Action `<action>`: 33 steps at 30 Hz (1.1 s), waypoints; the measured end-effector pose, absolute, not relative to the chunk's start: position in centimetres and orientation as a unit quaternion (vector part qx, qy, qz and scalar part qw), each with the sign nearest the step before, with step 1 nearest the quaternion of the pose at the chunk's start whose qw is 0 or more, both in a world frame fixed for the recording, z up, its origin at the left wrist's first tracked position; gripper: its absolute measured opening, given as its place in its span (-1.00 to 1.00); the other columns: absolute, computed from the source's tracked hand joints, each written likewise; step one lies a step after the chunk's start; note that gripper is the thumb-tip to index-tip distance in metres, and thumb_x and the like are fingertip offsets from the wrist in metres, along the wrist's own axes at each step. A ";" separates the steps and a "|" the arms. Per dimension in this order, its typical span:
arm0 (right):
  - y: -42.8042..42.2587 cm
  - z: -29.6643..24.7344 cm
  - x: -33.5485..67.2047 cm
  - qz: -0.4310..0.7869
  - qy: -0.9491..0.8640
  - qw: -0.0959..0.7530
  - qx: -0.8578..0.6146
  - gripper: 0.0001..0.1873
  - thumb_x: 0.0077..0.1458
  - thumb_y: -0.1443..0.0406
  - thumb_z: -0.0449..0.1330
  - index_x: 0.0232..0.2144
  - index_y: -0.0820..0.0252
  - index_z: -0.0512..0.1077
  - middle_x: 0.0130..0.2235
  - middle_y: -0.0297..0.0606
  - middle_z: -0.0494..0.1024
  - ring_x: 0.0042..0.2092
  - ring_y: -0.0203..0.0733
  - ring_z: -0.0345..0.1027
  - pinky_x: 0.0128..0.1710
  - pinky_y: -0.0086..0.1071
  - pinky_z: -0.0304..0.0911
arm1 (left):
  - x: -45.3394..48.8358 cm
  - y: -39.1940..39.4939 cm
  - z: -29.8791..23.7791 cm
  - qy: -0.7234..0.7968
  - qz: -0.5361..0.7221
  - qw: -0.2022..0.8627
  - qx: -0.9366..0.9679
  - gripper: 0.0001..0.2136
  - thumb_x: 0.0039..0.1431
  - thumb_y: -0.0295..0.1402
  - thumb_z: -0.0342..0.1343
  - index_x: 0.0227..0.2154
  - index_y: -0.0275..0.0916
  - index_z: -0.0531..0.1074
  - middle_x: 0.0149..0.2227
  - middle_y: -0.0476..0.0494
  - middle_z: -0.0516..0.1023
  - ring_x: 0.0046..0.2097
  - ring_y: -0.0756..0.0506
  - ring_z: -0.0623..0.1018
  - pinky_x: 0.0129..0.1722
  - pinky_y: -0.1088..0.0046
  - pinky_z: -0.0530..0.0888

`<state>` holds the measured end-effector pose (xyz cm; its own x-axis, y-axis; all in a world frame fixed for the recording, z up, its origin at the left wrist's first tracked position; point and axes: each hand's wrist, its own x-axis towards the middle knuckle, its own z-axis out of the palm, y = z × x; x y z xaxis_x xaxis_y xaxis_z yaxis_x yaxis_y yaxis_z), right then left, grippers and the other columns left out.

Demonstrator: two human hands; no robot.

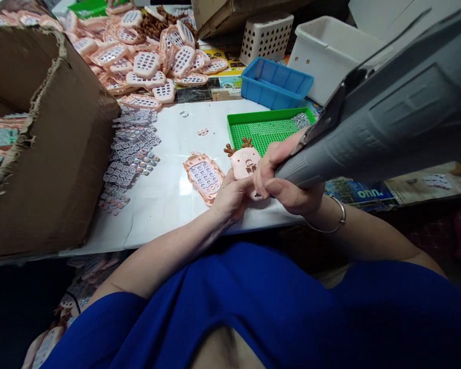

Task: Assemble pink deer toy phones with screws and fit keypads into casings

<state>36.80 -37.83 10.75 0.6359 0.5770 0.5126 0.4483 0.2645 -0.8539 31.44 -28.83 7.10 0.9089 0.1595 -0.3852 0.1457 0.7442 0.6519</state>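
Observation:
My left hand (pixel 232 197) is wrapped round the lower left side of a pink toy phone (pixel 242 163) with brown antlers, its back facing up over the white table. My right hand (pixel 287 179) grips the narrow front end of a large grey powered screwdriver (pixel 368 123), which slants down from the upper right. The tool's tip is hidden behind my fingers, close to the toy's back. Just left of my left hand lies a pink front shell (pixel 204 177) holding a pale keypad with several buttons.
A green perforated tray (pixel 236 122) holds small screws (pixel 301 120). Behind it stand a blue bin (pixel 278 84) and a white bin (pixel 326 56). Pink shells (pixel 145 64) are heaped at the back left. Keypads (pixel 124 148) lie beside a cardboard box (pixel 64 133).

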 end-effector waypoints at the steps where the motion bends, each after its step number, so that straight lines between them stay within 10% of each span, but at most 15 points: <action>1: -37.8 10.6 36.9 0.045 -0.463 0.680 -0.567 -0.64 -0.03 0.03 0.34 -0.28 -0.08 0.28 -0.59 -0.56 0.30 -0.58 -0.22 0.32 -0.42 -0.20 0.44 | 31.4 -28.8 7.2 0.207 0.002 0.908 0.364 -0.62 -0.23 -0.47 0.32 -0.25 -0.19 0.44 -0.31 -0.07 0.59 -0.11 -0.16 0.58 -0.03 0.31 0.47; 12: -38.7 15.8 37.4 -0.036 -0.317 0.768 -0.555 -0.59 -0.10 -0.04 0.31 -0.25 -0.12 0.30 -0.56 -0.51 0.16 -0.65 -0.26 0.02 -0.63 -0.30 0.16 | 31.0 -28.9 7.3 0.185 -0.017 0.878 0.441 -0.66 -0.14 -0.38 0.35 -0.25 -0.26 0.43 -0.32 -0.04 0.56 -0.31 -0.04 0.50 -0.27 0.45 0.41; 18: -40.7 14.9 40.8 -0.262 -0.278 0.725 -0.573 -0.72 0.05 0.06 0.32 -0.18 -0.12 0.42 -0.32 -0.36 0.43 -0.25 -0.12 0.43 -0.10 -0.23 0.38 | 29.1 -27.6 8.8 0.090 0.032 0.780 0.619 -0.81 0.06 -0.21 0.28 -0.39 -0.22 0.49 -0.45 -0.02 0.49 -0.38 -0.05 0.41 -0.32 0.47 0.31; 23: -42.9 12.4 38.9 -0.405 -0.341 0.553 -0.643 -0.61 0.20 0.04 0.25 0.08 -0.36 0.40 0.17 -0.44 0.36 0.33 0.05 0.10 0.34 -0.05 0.03 | 26.5 -25.2 10.8 0.072 0.112 0.645 0.753 -0.74 -0.14 -0.40 0.39 -0.30 -0.11 0.60 -0.41 -0.04 0.54 -0.36 -0.09 0.46 -0.28 0.50 0.29; 33: -39.1 9.3 34.3 -0.019 -0.443 0.606 -0.660 -0.34 0.11 -0.08 0.29 0.19 -0.17 0.24 0.08 -0.20 0.48 0.11 0.01 0.41 0.09 -0.02 0.41 | 23.4 -22.0 10.2 0.146 0.110 0.820 0.542 -0.65 -0.12 -0.27 0.44 -0.22 -0.19 0.58 -0.26 -0.13 0.62 -0.20 -0.14 0.59 -0.18 0.46 0.47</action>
<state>34.31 -39.07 9.34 0.6068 0.5627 0.5614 0.6075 0.1272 -0.7841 23.37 -21.99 10.24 0.9328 0.3394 -0.1210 -0.0219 0.3886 0.9212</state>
